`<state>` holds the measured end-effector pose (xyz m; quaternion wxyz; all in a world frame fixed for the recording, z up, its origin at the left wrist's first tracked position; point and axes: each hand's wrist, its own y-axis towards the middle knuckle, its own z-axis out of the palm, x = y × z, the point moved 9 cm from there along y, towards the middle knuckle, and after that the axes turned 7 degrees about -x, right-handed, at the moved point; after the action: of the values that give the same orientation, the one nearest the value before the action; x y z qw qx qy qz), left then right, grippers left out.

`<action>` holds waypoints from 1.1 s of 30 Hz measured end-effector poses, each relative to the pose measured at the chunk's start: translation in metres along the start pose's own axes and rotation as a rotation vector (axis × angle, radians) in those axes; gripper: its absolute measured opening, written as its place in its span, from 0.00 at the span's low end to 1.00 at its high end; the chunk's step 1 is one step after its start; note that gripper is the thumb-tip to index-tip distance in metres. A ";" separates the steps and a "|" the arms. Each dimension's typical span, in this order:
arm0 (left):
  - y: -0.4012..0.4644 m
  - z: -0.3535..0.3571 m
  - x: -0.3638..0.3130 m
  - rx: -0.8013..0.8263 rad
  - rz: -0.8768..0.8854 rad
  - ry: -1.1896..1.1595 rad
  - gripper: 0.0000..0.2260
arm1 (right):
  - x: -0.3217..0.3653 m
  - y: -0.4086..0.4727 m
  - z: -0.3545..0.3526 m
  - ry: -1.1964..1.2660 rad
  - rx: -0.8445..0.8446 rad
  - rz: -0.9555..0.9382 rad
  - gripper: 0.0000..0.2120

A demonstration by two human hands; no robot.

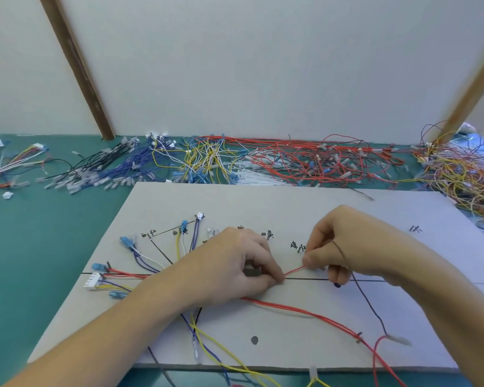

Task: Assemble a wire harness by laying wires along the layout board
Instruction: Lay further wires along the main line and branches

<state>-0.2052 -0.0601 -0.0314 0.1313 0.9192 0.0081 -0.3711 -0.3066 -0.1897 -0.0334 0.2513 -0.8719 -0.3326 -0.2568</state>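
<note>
Yellow wires [207, 339] and purple ones trail off the near edge of the layout board [291, 208], and a long red wire [305, 311] runs from under the left hand [235, 263] toward the board's near right corner. That hand lies knuckles up on the board's black centre line [308, 279], thumb and forefinger closed on a short red wire end [294, 270]. Right hand [344, 241] pinches the other side of this same red end, fingers curled, with a thin dark wire [358, 286] looped over it. Near the board's left edge, a white connector [93, 281] and blue terminals [126, 242] fan out. Beyond the far edge, heaps of loose wires [291, 160] cover the green bench [39, 247].
</note>
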 end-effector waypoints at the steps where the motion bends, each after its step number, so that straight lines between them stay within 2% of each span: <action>1: 0.000 0.000 0.000 0.001 -0.002 -0.004 0.08 | 0.000 0.004 0.000 -0.014 0.017 0.010 0.05; 8: 0.000 0.000 0.000 -0.008 -0.019 -0.017 0.08 | -0.002 0.020 0.003 -0.011 0.076 0.044 0.05; 19: 0.001 0.002 0.006 -0.015 -0.061 -0.049 0.08 | 0.015 0.036 0.006 -0.195 0.121 0.043 0.07; 22: 0.002 0.003 0.007 -0.015 -0.069 -0.042 0.09 | 0.025 0.036 0.006 -0.292 0.123 0.027 0.05; 33: 0.002 0.001 0.013 -0.040 -0.099 -0.045 0.07 | 0.076 0.029 0.028 -0.789 0.285 0.032 0.11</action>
<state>-0.1965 -0.0632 -0.0409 0.1310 0.9064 0.0581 -0.3973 -0.2286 -0.1571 -0.0150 0.2266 -0.8650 -0.4220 0.1492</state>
